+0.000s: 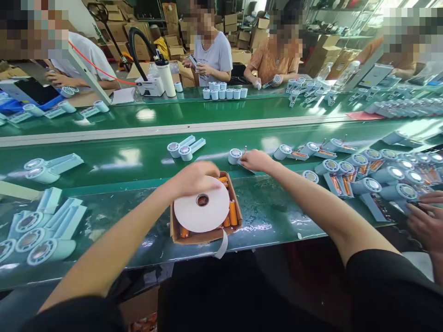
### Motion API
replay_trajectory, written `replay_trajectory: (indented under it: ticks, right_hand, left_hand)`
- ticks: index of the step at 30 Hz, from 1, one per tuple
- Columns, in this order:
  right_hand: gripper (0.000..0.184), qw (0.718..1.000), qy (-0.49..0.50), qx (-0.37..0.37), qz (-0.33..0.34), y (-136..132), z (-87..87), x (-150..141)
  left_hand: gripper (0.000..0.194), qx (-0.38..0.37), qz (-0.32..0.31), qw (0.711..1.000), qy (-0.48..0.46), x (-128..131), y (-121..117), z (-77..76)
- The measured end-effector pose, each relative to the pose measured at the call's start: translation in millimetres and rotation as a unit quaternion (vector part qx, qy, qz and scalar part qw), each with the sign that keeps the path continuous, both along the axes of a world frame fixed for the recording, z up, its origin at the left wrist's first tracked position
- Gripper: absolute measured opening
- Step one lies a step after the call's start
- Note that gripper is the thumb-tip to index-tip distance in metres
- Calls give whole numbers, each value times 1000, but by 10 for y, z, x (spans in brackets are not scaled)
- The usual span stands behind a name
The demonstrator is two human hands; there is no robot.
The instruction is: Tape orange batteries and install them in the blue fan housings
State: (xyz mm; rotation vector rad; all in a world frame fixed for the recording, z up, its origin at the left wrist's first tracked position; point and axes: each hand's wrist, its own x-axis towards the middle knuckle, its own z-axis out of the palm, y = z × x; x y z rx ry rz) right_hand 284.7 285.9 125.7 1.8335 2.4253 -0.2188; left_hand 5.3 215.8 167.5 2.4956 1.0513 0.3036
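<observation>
Two hands in my view. Left hand (199, 177) blurred, half-curled over white roll (188, 212) at its twelve o'clock; any hold, I cannot tell. Roll sits over cardboard box (204, 238) with orange batteries (233, 213). At roll's two o'clock, right hand (256, 160), fingers bunched against light-blue fan (235, 156); grip hidden.

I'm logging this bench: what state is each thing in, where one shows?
Cardboard box: open
White roll: strip end hanging loose
Orange cylinders: partly covered
Central housing: face up, handle mostly hidden
Front-left housings: handle channels uncovered
Right-side housings: several handles open, orange parts inside
White machine: power unclear
</observation>
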Motion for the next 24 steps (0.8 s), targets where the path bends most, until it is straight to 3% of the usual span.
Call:
replay_trajectory:
  ticks: [2, 4, 7, 10, 12, 14, 15, 17, 19, 21, 22, 24]
  right_hand:
    - [27, 999, 28, 32, -20, 69, -13, 38]
    - [30, 995, 50, 73, -53, 87, -39, 41]
    - [31, 985, 67, 136, -88, -60, -79, -37]
    - [34, 971, 154, 174, -49, -513, -68, -175]
    - [42, 944, 311, 102, 36, -966, -25, -293]
    - [55, 875, 456, -87, 136, -1448, 33, -438]
    - [57, 838, 490, -167, 174, -1668, 61, -518]
    - [53, 785, 508, -259, 243, -2017, 104, -672]
    - [53, 764, 462, -286, 348, -2221, 124, -789]
    - [55, 776, 356, -271, 445, -2274, 133, -864]
    - [53, 795, 296, -251, 467, -2246, 137, -894]
    - [45, 858, 215, -174, 432, -2094, 143, -966]
  left_hand:
    - [52, -3, -38, 998, 59, -342, -470, -25]
    - [72, 23, -11, 991, 129, -524, -818, -105]
    - [75, 64, 36, 983, 168, -580, -1093, -218]
    - [74, 136, 69, 985, 83, -592, -1244, -266]
    - [82, 211, 121, 970, -5, -620, -1357, -305]
    - [84, 271, 184, 942, -65, -648, -1473, -379]
    - [81, 287, 214, 930, -81, -664, -1524, -427]
    - [74, 287, 277, 910, -113, -711, -1603, -531]
    - [75, 241, 363, 882, -178, -794, -1655, -619]
    - [78, 160, 442, 840, -271, -905, -1700, -675]
    - [79, 121, 468, 819, -310, -959, -1724, -692]
    - [82, 74, 497, 794, -344, -1036, -1779, -716]
